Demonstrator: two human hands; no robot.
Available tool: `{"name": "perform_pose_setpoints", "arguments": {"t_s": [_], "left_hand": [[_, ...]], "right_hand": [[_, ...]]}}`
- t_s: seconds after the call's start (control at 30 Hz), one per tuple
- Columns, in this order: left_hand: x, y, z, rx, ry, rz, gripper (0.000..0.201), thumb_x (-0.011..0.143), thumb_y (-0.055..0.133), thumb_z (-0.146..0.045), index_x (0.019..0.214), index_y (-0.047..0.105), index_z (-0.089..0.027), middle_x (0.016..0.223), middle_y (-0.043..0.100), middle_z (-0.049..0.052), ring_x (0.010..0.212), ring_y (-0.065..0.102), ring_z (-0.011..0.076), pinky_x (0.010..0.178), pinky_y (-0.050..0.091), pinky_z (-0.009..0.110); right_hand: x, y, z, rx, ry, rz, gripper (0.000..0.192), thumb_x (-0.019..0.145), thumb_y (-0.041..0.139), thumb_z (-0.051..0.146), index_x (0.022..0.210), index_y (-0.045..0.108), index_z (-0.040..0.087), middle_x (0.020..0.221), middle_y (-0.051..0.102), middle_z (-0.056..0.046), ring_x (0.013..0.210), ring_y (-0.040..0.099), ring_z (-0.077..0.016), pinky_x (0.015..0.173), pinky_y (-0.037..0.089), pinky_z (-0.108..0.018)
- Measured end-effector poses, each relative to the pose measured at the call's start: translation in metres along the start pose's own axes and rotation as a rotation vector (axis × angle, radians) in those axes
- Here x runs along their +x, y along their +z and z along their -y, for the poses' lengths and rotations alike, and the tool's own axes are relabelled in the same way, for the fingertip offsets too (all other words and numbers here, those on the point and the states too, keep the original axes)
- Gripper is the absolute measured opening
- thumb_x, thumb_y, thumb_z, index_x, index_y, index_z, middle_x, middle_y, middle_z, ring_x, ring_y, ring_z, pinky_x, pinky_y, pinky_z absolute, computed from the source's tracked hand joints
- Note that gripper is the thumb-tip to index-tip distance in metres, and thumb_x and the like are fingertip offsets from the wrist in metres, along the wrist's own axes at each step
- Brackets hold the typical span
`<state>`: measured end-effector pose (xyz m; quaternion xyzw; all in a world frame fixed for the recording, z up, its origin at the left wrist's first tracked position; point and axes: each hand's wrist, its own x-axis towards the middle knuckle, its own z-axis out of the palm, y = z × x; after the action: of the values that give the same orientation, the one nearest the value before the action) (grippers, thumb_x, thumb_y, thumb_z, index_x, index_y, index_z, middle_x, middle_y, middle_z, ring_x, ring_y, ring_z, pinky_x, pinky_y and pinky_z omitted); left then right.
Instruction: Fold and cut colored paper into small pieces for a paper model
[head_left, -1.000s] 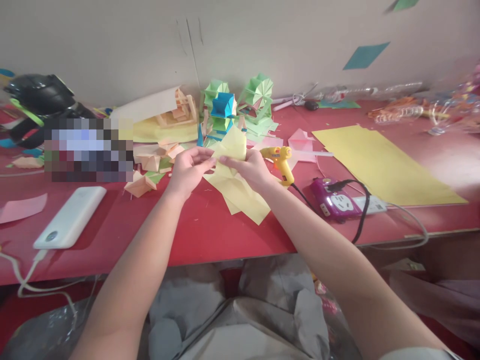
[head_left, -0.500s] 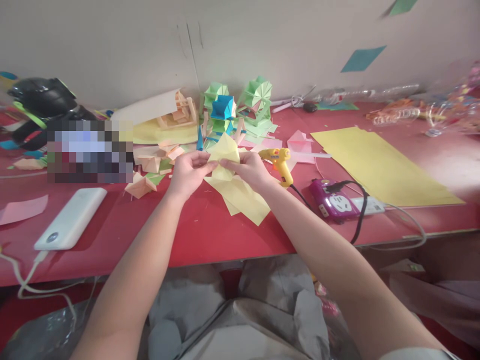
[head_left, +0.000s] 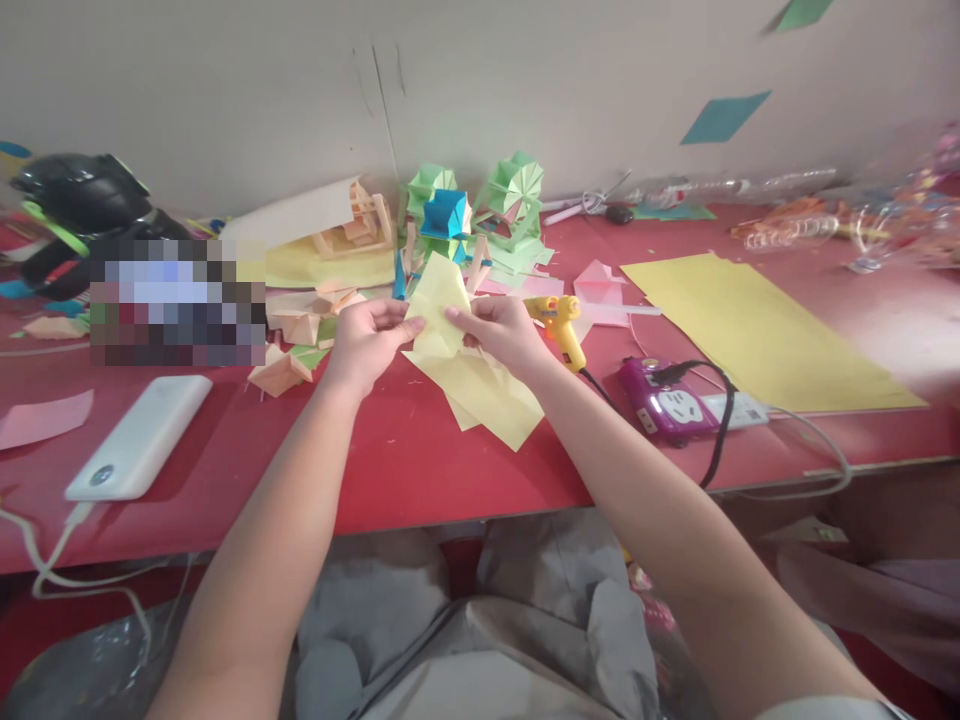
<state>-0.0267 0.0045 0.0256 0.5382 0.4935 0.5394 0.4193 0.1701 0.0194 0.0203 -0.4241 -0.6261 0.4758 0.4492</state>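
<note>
My left hand and my right hand both pinch a small yellow paper piece, held just above the red table. The piece stands tilted, its upper corner pointing away from me. Under my hands lie more yellow paper sheets, flat on the table. A yellow glue gun lies just right of my right hand.
Green and blue folded paper models stand at the back, with orange folded pieces to the left. A large yellow sheet, a purple power strip with cables, and a white power bank lie on the table.
The yellow piece has been turned and refolded between my fingers; it is narrower and more upright now. Both hands stayed in nearly the same place.
</note>
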Motion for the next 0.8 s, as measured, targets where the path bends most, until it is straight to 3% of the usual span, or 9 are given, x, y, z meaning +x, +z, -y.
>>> {"name": "perform_pose_setpoints", "arguments": {"t_s": [0.1, 0.3, 0.47, 0.57, 0.67, 0.8], "left_hand": [[0.001, -0.001, 0.000, -0.013, 0.003, 0.009, 0.037, 0.059, 0.092, -0.038, 0.082, 0.073, -0.017, 0.080, 0.076, 0.007, 0.074, 0.072, 0.0227, 0.068, 0.062, 0.037], [0.000, -0.003, -0.004, 0.022, 0.026, 0.042, 0.036, 0.061, 0.090, -0.040, 0.083, 0.074, -0.016, 0.078, 0.075, 0.007, 0.077, 0.071, 0.0237, 0.070, 0.060, 0.037], [0.000, -0.009, -0.004, 0.085, 0.089, 0.067, 0.030, 0.065, 0.088, -0.040, 0.082, 0.077, -0.019, 0.080, 0.076, 0.006, 0.074, 0.069, 0.0210, 0.068, 0.057, 0.033], [0.000, -0.012, -0.003, 0.120, 0.137, 0.064, 0.027, 0.068, 0.086, -0.041, 0.083, 0.078, -0.020, 0.079, 0.075, 0.004, 0.066, 0.066, 0.0173, 0.062, 0.055, 0.030], [-0.002, -0.010, -0.005, 0.120, 0.130, 0.101, 0.024, 0.070, 0.085, -0.040, 0.081, 0.077, -0.021, 0.076, 0.074, 0.003, 0.061, 0.066, 0.0160, 0.059, 0.055, 0.030], [-0.005, -0.006, -0.008, 0.035, 0.071, 0.146, 0.022, 0.068, 0.085, -0.032, 0.084, 0.077, -0.019, 0.085, 0.077, 0.006, 0.082, 0.073, 0.0227, 0.080, 0.062, 0.037]], "right_hand": [[0.001, -0.001, -0.001, 0.021, -0.025, 0.051, 0.058, 0.071, 0.073, 0.074, 0.063, 0.065, 0.017, 0.058, 0.061, -0.001, 0.055, 0.054, -0.0098, 0.054, 0.044, -0.024], [0.002, 0.000, -0.004, 0.053, -0.016, 0.021, 0.057, 0.072, 0.075, 0.072, 0.059, 0.064, 0.017, 0.057, 0.059, -0.001, 0.054, 0.052, -0.0100, 0.055, 0.046, -0.026], [0.001, -0.001, -0.001, 0.131, -0.022, 0.098, 0.052, 0.073, 0.074, 0.071, 0.069, 0.067, 0.020, 0.075, 0.067, -0.004, 0.071, 0.062, -0.0141, 0.066, 0.054, -0.028], [-0.001, -0.001, 0.003, 0.142, -0.066, 0.090, 0.046, 0.072, 0.077, 0.066, 0.079, 0.070, 0.021, 0.083, 0.069, -0.002, 0.078, 0.063, -0.0145, 0.071, 0.054, -0.028], [-0.004, 0.000, 0.006, 0.130, -0.114, 0.086, 0.045, 0.077, 0.074, 0.065, 0.075, 0.069, 0.020, 0.080, 0.067, -0.002, 0.077, 0.061, -0.0143, 0.068, 0.050, -0.027], [-0.005, 0.002, 0.006, 0.071, -0.126, 0.070, 0.053, 0.081, 0.067, 0.070, 0.066, 0.062, 0.019, 0.074, 0.061, -0.001, 0.068, 0.053, -0.0120, 0.061, 0.043, -0.026]]}}
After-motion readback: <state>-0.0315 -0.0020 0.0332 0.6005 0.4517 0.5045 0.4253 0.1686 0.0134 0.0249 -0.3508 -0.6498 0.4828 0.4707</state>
